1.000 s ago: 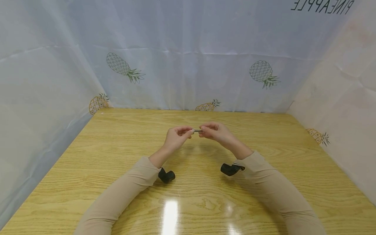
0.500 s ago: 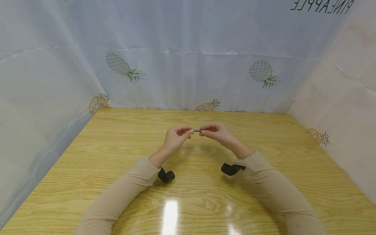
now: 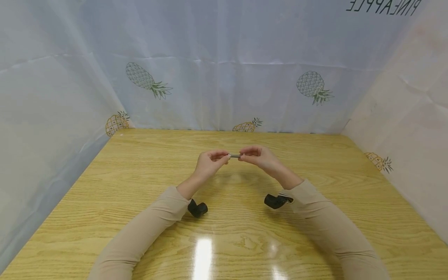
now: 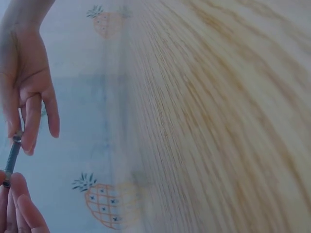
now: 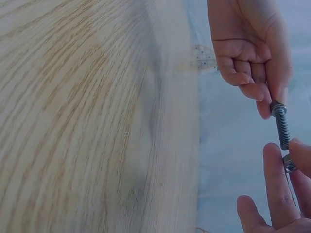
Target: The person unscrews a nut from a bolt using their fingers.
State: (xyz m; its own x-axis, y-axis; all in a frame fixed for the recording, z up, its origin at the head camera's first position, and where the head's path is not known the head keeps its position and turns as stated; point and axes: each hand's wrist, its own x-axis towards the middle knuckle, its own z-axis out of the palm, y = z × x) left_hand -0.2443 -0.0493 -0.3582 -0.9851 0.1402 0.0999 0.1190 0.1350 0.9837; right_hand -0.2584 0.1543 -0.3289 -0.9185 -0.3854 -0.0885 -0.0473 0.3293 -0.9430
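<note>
Above the table, my left hand (image 3: 209,163) pinches the head of a metal bolt (image 3: 235,156) between thumb and fingers. The bolt lies roughly level, its threaded shank pointing toward my right hand (image 3: 265,160). In the right wrist view, the bare threads of the bolt (image 5: 282,127) stretch from the left fingertips to the tip. Right at that tip, my right thumb and fingers pinch a small metal nut (image 5: 289,163). The left wrist view shows the nut (image 4: 17,138) at the far end of the bolt (image 4: 12,158), partly hidden by right fingertips.
Under both hands spreads a wood-grain table (image 3: 238,229). A black curved piece (image 3: 198,209) shows below the left wrist, and another black piece (image 3: 275,201) below the right wrist. A white cloth (image 3: 224,85) with pineapple prints stands behind the table and along its sides.
My right hand has shifted slightly right and its fingers have changed position at the nut, so a little more of the bolt shows. The left hand stays nearly still with the bolt.
</note>
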